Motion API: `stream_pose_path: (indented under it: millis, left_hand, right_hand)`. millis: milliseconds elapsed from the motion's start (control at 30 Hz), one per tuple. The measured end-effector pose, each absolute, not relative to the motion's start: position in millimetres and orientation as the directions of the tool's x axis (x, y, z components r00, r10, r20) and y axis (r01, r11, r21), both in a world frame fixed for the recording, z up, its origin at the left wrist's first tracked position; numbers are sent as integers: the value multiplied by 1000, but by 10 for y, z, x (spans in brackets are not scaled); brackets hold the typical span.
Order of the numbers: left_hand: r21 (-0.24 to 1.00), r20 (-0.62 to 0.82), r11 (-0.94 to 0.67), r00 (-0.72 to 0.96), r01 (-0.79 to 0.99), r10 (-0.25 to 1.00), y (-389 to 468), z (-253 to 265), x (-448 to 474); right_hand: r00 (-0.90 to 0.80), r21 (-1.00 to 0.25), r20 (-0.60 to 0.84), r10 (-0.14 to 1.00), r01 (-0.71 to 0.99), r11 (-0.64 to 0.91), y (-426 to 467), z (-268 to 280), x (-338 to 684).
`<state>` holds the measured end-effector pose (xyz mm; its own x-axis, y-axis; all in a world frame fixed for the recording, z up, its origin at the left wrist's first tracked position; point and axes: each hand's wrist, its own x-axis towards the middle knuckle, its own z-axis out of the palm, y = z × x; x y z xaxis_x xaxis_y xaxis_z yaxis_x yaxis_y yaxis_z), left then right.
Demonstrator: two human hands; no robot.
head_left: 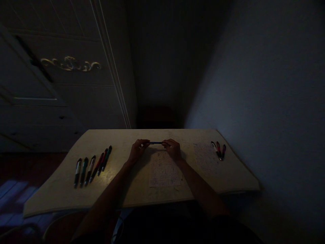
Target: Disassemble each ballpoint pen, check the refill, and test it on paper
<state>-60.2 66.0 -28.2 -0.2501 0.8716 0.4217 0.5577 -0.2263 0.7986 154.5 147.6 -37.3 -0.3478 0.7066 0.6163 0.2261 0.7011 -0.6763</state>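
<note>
A dark pen (155, 143) is held level between my two hands, above the far middle of the table. The fingers of my left hand (138, 147) pinch its left end, and my right hand (173, 148) grips the right end. Beneath and nearer to me lies a sheet of paper (164, 171) covered in fine markings too dim to read. The pen's ends are hidden by my fingertips.
On the table's left lie several pens (92, 166) in a slanted row. Three more pens (218, 150) fan out at the right, beside another marked sheet (206, 157). A wall (266, 101) borders the table (132, 200) on the right; a cabinet (83, 101) stands behind left.
</note>
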Motion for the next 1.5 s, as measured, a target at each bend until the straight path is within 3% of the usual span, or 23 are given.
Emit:
stream_pose_path:
  millis: [167, 300, 467, 733, 900, 1033, 1333, 1500]
  left_hand:
    - [790, 496, -310, -255, 529, 830, 641, -269, -576]
    - [849, 390, -200, -326, 489, 861, 637, -236, -544]
    - [863, 268, -91, -298, 497, 916, 641, -207, -564]
    - [847, 442, -331, -205, 417, 873, 649, -290, -601]
    - [898, 326, -170, -355, 405, 876, 614, -202, -536]
    - [902, 247, -92, -327, 422, 912, 604, -144, -520]
    - [870, 379, -245, -263, 429, 887, 624, -166, -540]
    - [890, 337, -181, -336, 419, 879, 622, -184, -533]
  right_hand:
    - [-355, -667, 612, 707, 249, 702, 1478, -383, 1549]
    - [-354, -672, 605, 714, 256, 695, 1464, -371, 1551]
    - [-359, -682, 597, 717, 245, 690, 1455, -352, 1549]
    - [-354, -685, 599, 718, 237, 689, 1460, -354, 1560]
    - [-352, -695, 593, 725, 231, 681, 1455, -366, 1553]
    - [-341, -697, 601, 723, 219, 683, 1448, -364, 1548]
    - [-352, -694, 591, 726, 237, 680, 1454, -378, 1550]
    - [-342, -697, 601, 723, 219, 683, 1453, -381, 1549]
